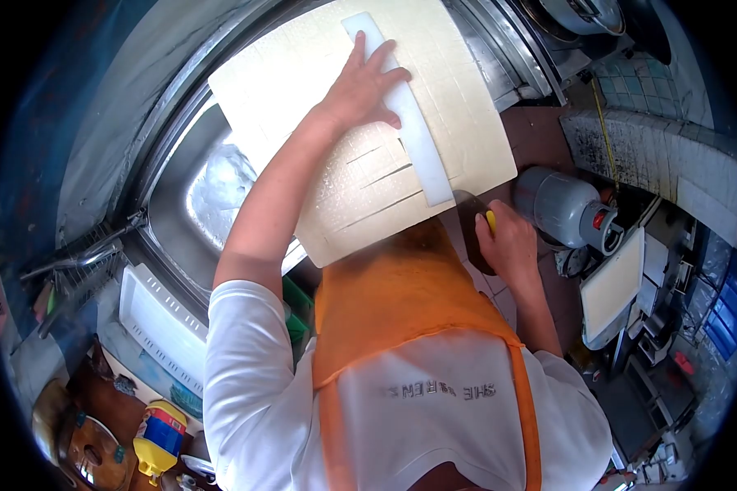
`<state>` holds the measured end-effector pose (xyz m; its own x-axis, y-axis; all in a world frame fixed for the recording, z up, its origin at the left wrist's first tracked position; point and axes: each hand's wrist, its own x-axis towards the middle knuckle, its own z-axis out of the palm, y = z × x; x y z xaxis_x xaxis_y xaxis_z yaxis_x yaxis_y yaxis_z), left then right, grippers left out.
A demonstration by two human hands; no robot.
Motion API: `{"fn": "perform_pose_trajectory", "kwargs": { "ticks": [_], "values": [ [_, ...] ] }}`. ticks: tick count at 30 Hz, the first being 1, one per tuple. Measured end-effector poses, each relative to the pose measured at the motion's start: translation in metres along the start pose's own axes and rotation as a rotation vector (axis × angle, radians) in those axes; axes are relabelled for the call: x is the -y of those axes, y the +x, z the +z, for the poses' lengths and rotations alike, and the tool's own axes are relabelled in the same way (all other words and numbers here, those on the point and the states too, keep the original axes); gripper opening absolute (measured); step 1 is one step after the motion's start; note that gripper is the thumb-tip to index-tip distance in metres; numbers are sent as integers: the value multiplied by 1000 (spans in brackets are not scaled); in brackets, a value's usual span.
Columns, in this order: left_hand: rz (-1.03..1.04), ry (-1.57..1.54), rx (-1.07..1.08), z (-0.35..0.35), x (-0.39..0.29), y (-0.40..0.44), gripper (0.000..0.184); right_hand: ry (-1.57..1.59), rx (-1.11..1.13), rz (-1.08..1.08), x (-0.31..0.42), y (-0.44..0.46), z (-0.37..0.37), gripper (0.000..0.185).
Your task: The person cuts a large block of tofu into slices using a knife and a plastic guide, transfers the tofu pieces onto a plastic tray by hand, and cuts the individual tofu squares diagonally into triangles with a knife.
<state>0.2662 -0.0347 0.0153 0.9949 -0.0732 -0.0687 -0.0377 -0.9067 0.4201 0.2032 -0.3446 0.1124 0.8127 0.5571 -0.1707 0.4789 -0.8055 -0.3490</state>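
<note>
Bar [422,151], straight-edged, is held on slit cream slab [278,74] by left hand [360,92], fingers splayed; knife [469,229] is clasped by right hand [512,243], fingers curled.

We cannot see most of the yellow knife handle [490,220] inside the right hand [513,244], nor part of the white strip [418,139] beneath the left hand [360,88].
</note>
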Motion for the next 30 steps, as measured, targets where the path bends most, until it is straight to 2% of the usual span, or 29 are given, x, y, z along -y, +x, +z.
{"fn": "perform_pose_trajectory", "kwargs": {
  "ticks": [5,8,11,14,23,30],
  "values": [
    [17,5,6,-2,2,1,81,-19,-8,-4,-2,0,1,16],
    [-15,75,59,-5,-3,0,95,-41,-2,-2,0,-2,1,16],
    [-2,44,-88,7,4,-1,117,-44,17,19,3,-5,5,16],
    [-64,68,-57,10,8,0,134,-25,6,23,6,-7,8,16],
    [-97,86,-12,-2,3,-3,137,-5,80,-28,2,6,25,14],
    [-91,44,-43,-5,6,-6,135,-70,63,-78,14,87,34,15]
  ]
}}
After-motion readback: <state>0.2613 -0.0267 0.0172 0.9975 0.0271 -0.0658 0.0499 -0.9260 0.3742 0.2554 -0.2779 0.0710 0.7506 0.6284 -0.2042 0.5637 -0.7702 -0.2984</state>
